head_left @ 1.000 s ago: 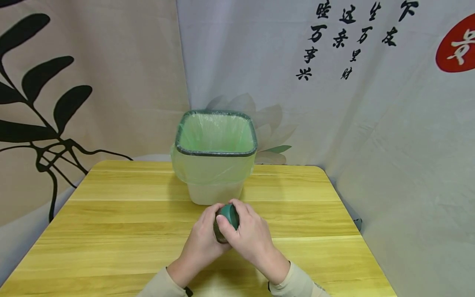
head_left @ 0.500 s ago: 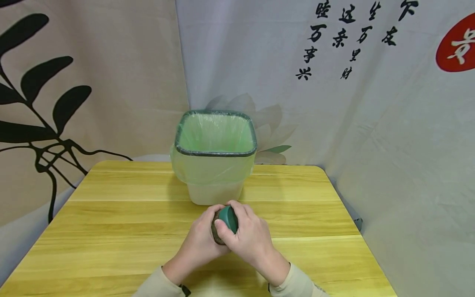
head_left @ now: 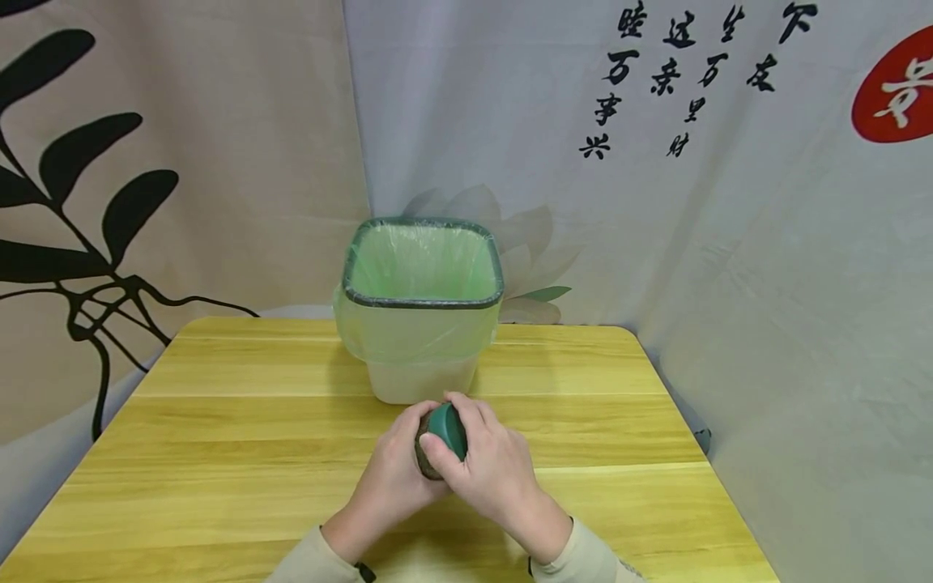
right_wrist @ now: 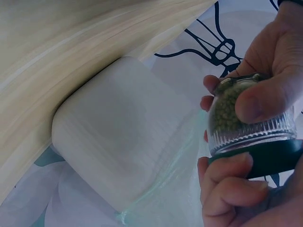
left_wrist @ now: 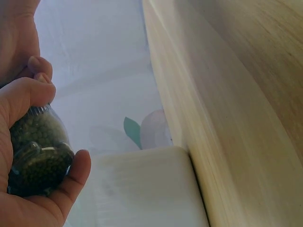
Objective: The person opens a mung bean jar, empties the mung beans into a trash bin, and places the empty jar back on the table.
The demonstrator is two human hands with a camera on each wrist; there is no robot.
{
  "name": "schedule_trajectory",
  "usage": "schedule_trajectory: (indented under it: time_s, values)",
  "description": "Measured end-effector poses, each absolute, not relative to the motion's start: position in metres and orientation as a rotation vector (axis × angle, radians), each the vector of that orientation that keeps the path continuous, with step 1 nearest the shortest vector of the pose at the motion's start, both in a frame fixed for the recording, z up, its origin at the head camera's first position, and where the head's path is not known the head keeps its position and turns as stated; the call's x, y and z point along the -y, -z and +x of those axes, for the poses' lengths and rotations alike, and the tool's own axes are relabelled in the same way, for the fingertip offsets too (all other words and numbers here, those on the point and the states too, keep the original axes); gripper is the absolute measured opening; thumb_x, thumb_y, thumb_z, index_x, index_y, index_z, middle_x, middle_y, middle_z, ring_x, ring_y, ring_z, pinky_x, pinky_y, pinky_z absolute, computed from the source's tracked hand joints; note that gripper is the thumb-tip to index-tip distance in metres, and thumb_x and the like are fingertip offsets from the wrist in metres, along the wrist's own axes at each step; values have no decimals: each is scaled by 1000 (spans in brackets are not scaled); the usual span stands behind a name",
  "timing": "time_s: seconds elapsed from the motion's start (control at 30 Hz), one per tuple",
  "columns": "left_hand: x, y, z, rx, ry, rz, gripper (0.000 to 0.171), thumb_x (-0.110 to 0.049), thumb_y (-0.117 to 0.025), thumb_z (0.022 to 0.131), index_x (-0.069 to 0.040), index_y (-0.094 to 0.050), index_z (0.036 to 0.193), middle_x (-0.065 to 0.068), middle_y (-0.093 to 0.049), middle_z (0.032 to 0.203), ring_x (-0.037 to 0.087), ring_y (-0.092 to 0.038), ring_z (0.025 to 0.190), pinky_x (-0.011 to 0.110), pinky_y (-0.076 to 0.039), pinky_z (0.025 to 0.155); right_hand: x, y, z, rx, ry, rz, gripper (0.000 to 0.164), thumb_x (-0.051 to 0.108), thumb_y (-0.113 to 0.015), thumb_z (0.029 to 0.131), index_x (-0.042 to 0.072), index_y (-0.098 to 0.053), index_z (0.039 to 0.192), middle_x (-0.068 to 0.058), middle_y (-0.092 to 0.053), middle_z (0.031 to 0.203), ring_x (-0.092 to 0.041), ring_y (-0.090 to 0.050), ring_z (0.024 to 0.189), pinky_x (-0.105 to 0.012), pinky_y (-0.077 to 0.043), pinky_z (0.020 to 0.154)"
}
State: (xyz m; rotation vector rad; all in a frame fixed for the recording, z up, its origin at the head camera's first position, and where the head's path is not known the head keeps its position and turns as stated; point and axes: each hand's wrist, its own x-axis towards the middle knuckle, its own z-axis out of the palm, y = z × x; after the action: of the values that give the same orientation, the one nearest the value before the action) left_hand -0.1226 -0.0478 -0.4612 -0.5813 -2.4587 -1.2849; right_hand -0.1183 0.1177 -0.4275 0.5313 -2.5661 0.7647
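Note:
A small clear jar point(right_wrist: 229, 111) with a green lid point(head_left: 450, 429) is held above the table between both hands. Small greenish bean-like grains fill it, and its lower part has a ribbed band near the lid in the right wrist view. My left hand point(head_left: 394, 474) wraps round the jar's body, thumb and fingers on opposite sides. With curled fingers and thumb, my right hand point(head_left: 496, 457) grips the lid, which sits on the jar. In the left wrist view, the jar's glass end shows between the left thumb and fingers, while the right hand hides the lid.
Just beyond the hands, a whitish bin point(head_left: 421, 380) stands on the wooden table point(head_left: 219, 453). A pale green bag lines it, folded over its dark green rim point(head_left: 423, 303). Printed cloth curtains point(head_left: 510, 105) hang behind the table and on its right.
Both hands and the jar have shifted very slightly left in the head view. The grip on jar and lid looks the same, and the bin has not moved.

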Motion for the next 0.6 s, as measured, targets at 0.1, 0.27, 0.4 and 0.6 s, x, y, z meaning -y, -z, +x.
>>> schedule_trajectory:
  time_s: [0.1, 0.27, 0.4, 0.6]
  values:
    - [47, 463, -122, 2448, 1256, -568, 94, -15, -103, 64, -3, -53, 142, 12, -66, 133, 28, -71, 113, 46, -65, 91, -119, 428, -118, 2582, -771, 534, 70, 72, -48, 103, 20, -59, 148, -8, -73, 130, -21, -76, 92, -34, -57, 63]
    - [46, 467, -123, 2373, 1091, -579, 92, -13, -103, 61, -3, -54, 138, 11, -68, 125, 26, -71, 107, 44, -65, 88, -121, 428, -118, 2624, -828, 505, 87, 84, -33, 99, 19, -57, 152, -9, -72, 139, -29, -78, 103, -44, -60, 70]
    - [43, 470, -125, 2288, 929, -610, 92, -11, -105, 57, -2, -55, 135, 13, -67, 120, 27, -70, 106, 44, -65, 88, -121, 427, -119, 2672, -962, 451, 74, 73, -50, 102, 17, -58, 151, -10, -70, 144, -30, -76, 112, -45, -61, 78]
    - [41, 470, -125, 2246, 885, -615, 94, -10, -106, 55, -2, -55, 134, 14, -67, 121, 29, -70, 108, 43, -65, 90, -118, 425, -120, 2668, -1064, 407, 61, 61, -60, 101, 18, -62, 145, -7, -71, 140, -25, -74, 109, -38, -59, 78]
